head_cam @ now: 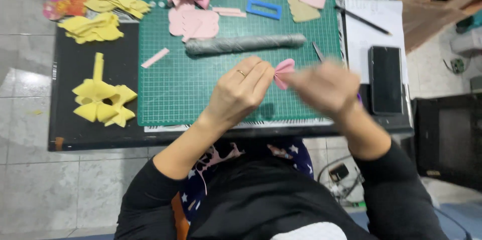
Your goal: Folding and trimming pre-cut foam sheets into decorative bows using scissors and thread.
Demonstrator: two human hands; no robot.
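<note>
The pink folded foam piece [284, 73] sits pinched between both hands above the green cutting mat [175, 89]. In the head view, both forearms reach forward from black sleeves. The left hand [240, 92], wearing a ring, closes its fingertips on the piece; the right hand [324, 88], blurred, grips its other side. A grey roll [245, 43] lies beyond, yellow foam bows [103, 102] to the left, a phone [385, 79] to the right.

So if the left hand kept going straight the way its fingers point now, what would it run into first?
The left hand points toward the person's right, and its fingertips already pinch the pink folded piece. Just past that is the blurred right hand, so it would likely meet that next, though depth is hard to judge.
</note>
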